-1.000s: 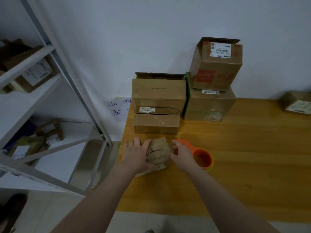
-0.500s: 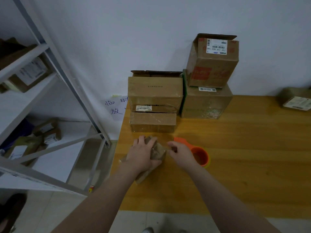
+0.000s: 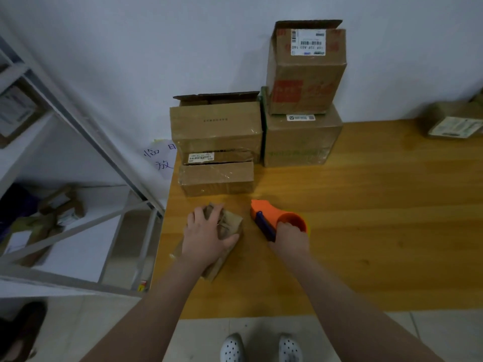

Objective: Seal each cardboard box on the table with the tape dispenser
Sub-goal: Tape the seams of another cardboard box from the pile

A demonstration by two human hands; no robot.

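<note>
Small box (image 3: 231, 224): crumpled brown cardboard, at the left part of the desk (image 3: 379, 244), near the front edge. Its long axis runs about from 7 o'clock to 1 o'clock, and the far end points to 1 o'clock. One near corner looks raised, so the box sits tilted.
Left hand (image 3: 206, 237): lies on top of the small box. The fingers are spread and bent over its far end, the thumb presses its right side, so the hand grips the box.
Dispenser (image 3: 269, 214): orange with a dark blue part, at 3 o'clock from the small box, near it but apart. Its long axis runs from 4 o'clock to 10 o'clock. The narrow nose points to 10 o'clock and the round roll end is at 4 o'clock. I cannot tell if it touches the desk.
Right hand (image 3: 290, 239): fingers curled round the roll end of the dispenser and holding it.
Flat box (image 3: 217, 178): at 12 o'clock from the small box, wrapped with clear tape.
Labelled box (image 3: 215, 129): on the flat box, with its top flap open.
Large box (image 3: 300, 139): at 3 o'clock from the labelled box, against the wall.
Top box (image 3: 305, 71): on the large box, flap open, white barcode label.
Far box (image 3: 452, 124): at the right edge, well apart.
Shelf (image 3: 78, 131): grey metal, at 9 o'clock from the desk.
</note>
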